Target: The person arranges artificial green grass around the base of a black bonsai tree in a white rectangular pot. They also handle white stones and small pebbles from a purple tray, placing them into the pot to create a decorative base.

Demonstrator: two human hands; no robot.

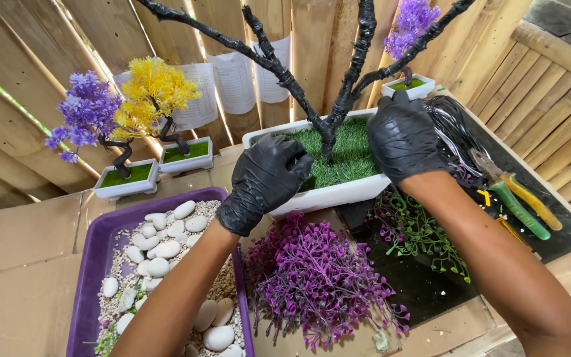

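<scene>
Gripping white planter [325, 196] w/ left hand [264, 182] clenched on front rim, right hand [402, 135] resting on rear edge; likely light, top-heavy—support base, not stiff black trunk [328, 129].

Both hands, left hand [264, 182] and right hand [402, 137], wore crinkled, glossy black gloves ending at the wrists; forearms were bare

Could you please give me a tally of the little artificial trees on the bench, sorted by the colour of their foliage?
Purple trees: 2
Yellow trees: 1
Bare black tree, no foliage, in the big white pot both gloved hands rest on: 1
Total: 4
</scene>
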